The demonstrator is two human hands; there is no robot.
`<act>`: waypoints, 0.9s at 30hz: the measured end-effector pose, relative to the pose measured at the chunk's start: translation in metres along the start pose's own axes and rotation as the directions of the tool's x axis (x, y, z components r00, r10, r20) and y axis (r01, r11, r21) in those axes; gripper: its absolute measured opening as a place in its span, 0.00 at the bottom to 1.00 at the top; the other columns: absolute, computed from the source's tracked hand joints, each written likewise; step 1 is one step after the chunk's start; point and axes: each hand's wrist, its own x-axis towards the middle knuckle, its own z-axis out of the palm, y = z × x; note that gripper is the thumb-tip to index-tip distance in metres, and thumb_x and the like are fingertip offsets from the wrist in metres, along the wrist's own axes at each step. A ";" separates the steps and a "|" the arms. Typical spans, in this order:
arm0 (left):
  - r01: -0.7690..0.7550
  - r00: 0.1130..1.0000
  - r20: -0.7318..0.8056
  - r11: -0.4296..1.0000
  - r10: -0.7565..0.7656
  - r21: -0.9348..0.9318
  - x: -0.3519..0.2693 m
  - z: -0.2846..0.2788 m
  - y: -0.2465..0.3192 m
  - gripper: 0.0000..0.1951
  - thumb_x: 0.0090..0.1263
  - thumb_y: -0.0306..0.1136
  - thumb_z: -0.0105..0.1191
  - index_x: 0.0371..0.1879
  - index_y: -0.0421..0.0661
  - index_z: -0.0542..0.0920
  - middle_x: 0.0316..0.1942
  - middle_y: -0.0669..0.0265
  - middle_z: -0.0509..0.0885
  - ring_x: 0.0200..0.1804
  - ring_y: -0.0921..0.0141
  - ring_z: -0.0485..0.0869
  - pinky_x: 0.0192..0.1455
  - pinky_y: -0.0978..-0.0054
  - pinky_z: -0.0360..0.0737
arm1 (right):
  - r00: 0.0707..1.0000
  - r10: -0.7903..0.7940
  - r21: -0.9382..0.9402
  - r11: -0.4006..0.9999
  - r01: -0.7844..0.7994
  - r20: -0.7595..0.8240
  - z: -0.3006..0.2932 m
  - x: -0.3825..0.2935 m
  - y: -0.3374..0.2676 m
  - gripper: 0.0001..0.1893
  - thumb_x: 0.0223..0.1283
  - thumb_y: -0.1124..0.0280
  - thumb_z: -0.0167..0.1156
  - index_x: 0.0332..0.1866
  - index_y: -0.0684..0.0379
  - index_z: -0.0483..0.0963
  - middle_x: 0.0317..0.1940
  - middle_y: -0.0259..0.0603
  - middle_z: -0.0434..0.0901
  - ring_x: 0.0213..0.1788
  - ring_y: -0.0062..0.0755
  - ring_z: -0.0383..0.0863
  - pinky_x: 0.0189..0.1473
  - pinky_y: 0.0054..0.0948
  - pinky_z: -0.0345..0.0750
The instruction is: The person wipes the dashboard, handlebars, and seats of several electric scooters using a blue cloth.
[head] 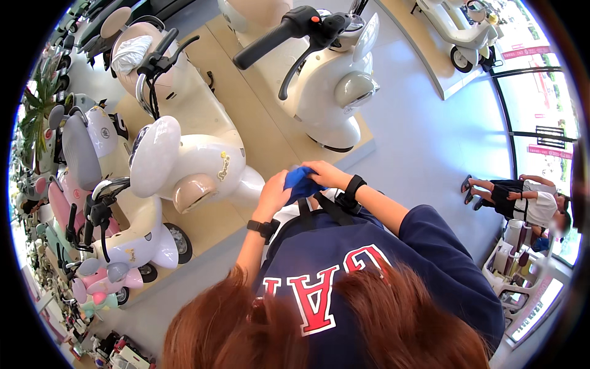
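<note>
A folded blue cloth (300, 184) is held between both hands in front of my torso. My left hand (275, 190) grips its left side, and my right hand (326, 174) pinches its upper right edge. Beyond my left hand stands a cream motor scooter (212, 154) with a round beige headlight (194, 191). A second cream scooter (318, 87) stands ahead, its black handlebar grip (265, 46) pointing left. Neither hand touches a scooter. My fingertips are partly hidden by the cloth.
The scooters stand on a low tan platform (267, 115) with a grey edge. A crumpled white cloth (132, 53) lies on the left scooter's seat. More scooters (133, 249) line the left. Two people (530, 198) stand at the right, near glass panels (530, 101).
</note>
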 end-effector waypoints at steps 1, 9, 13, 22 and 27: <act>-0.023 1.000 0.007 0.999 0.024 -0.030 0.002 0.001 -0.003 0.13 0.65 0.26 0.54 0.49 0.40 0.78 0.41 0.48 0.84 0.46 0.47 0.84 0.51 0.57 0.79 | 0.999 0.039 0.025 0.999 -0.039 0.011 -0.003 -0.003 -0.001 0.13 0.66 0.75 0.60 0.55 0.59 0.78 0.45 0.53 0.86 0.50 0.58 0.84 0.53 0.46 0.79; -0.175 0.969 0.155 0.978 0.191 -0.112 0.039 0.012 0.043 0.17 0.64 0.33 0.58 0.50 0.41 0.78 0.46 0.51 0.85 0.51 0.49 0.83 0.55 0.56 0.79 | 0.983 0.136 0.017 0.991 -0.135 -0.123 -0.045 -0.046 0.008 0.16 0.65 0.76 0.60 0.57 0.61 0.76 0.46 0.46 0.86 0.50 0.42 0.85 0.57 0.36 0.78; -0.222 0.945 0.228 0.972 0.235 -0.084 0.055 0.027 0.074 0.25 0.64 0.39 0.60 0.58 0.39 0.74 0.50 0.48 0.82 0.54 0.47 0.80 0.59 0.54 0.77 | 0.967 0.141 0.063 0.990 -0.130 -0.213 -0.083 -0.059 0.003 0.17 0.58 0.83 0.60 0.53 0.61 0.80 0.46 0.46 0.86 0.51 0.45 0.85 0.58 0.37 0.78; -0.334 0.933 -0.151 0.942 0.328 -0.017 0.134 0.045 0.147 0.22 0.72 0.30 0.51 0.63 0.37 0.72 0.54 0.48 0.78 0.58 0.47 0.76 0.65 0.54 0.73 | 0.862 -0.237 -0.244 0.960 0.138 -0.448 -0.206 -0.036 -0.015 0.26 0.44 0.91 0.54 0.50 0.59 0.83 0.51 0.48 0.84 0.57 0.54 0.81 0.62 0.40 0.77; -0.357 0.836 -0.400 0.926 0.375 0.123 0.213 0.033 0.188 0.23 0.70 0.26 0.55 0.65 0.42 0.74 0.56 0.51 0.77 0.59 0.49 0.75 0.65 0.54 0.73 | 0.708 -0.379 -0.388 0.908 0.160 -0.596 -0.260 0.005 -0.001 0.25 0.46 0.89 0.56 0.53 0.57 0.82 0.55 0.47 0.82 0.61 0.53 0.79 0.66 0.43 0.74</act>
